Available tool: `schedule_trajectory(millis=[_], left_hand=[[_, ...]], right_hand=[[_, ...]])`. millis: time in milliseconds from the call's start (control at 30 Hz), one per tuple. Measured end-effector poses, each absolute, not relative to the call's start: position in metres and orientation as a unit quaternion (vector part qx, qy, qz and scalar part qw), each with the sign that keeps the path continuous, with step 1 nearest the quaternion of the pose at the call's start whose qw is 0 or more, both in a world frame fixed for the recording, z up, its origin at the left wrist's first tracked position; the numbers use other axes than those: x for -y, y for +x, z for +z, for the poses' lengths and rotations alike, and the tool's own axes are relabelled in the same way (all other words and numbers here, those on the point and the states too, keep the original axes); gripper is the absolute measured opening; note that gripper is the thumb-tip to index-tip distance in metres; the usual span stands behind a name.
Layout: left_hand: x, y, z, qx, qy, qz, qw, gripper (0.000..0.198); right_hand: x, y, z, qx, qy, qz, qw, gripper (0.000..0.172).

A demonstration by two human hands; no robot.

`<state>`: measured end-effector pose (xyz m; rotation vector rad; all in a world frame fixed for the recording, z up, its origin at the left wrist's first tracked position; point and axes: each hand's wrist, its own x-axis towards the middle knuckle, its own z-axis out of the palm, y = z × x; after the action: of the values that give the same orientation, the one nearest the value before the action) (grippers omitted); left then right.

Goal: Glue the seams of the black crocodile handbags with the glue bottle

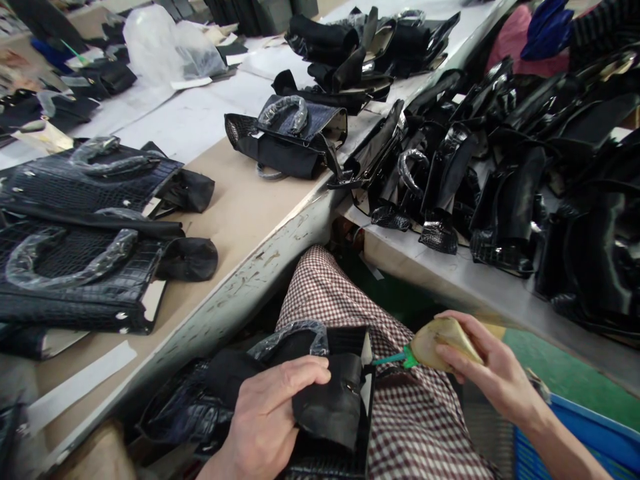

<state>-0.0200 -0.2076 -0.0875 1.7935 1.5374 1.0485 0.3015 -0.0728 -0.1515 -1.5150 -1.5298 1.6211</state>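
Note:
A black handbag (330, 400) with a plastic-wrapped handle (295, 333) lies on a lap covered in checked cloth (415, 413). My left hand (273, 413) is closed on the bag's black flap, thumb on top and the other fingers hidden beneath. In my right hand (480, 360) is a yellowish squeeze bottle (443, 343) with a green cap and a thin green nozzle (393, 359). The nozzle points left, and its tip is at the bag's right edge, beside a pale strip of lining.
Black handbags (80, 267) lie on the left table (240, 220), near a white paper strip (83, 383). Another bag (295, 130) sits at its far corner. Many black bag pieces (515, 193) crowd the right table. A blue crate (575, 433) stands at lower right.

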Motion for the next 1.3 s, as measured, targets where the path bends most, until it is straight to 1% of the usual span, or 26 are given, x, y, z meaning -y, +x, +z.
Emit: schedule_trajectory(millis=[100, 333, 567, 700, 933, 1100, 1300], left_hand=[[0.206, -0.02, -0.086, -0.574, 0.667, 0.39, 0.272, 0.027], [0.198, -0.02, -0.077, -0.549, 0.713, 0.371, 0.23, 0.029], [0.202, -0.023, -0.083, -0.546, 0.716, 0.363, 0.24, 0.034], [0.199, -0.023, -0.081, -0.551, 0.71, 0.368, 0.24, 0.033], [0.199, -0.022, -0.081, -0.546, 0.715, 0.365, 0.24, 0.035], [0.197, -0.021, -0.08, -0.543, 0.718, 0.369, 0.23, 0.035], [0.194, -0.019, -0.076, -0.549, 0.717, 0.364, 0.228, 0.034]], right_hand=[[0.076, 0.295, -0.145, 0.518, -0.554, 0.609, 0.232, 0.047], [0.086, 0.292, -0.133, 0.448, -0.552, 0.652, 0.265, 0.05], [0.103, 0.292, -0.123, 0.383, -0.549, 0.691, 0.272, 0.055], [0.11, 0.29, -0.121, 0.341, -0.541, 0.715, 0.284, 0.057], [0.115, 0.288, -0.13, 0.375, -0.573, 0.662, 0.305, 0.05], [0.113, 0.286, -0.13, 0.388, -0.595, 0.63, 0.315, 0.049], [0.11, 0.295, -0.14, 0.448, -0.601, 0.591, 0.298, 0.048]])
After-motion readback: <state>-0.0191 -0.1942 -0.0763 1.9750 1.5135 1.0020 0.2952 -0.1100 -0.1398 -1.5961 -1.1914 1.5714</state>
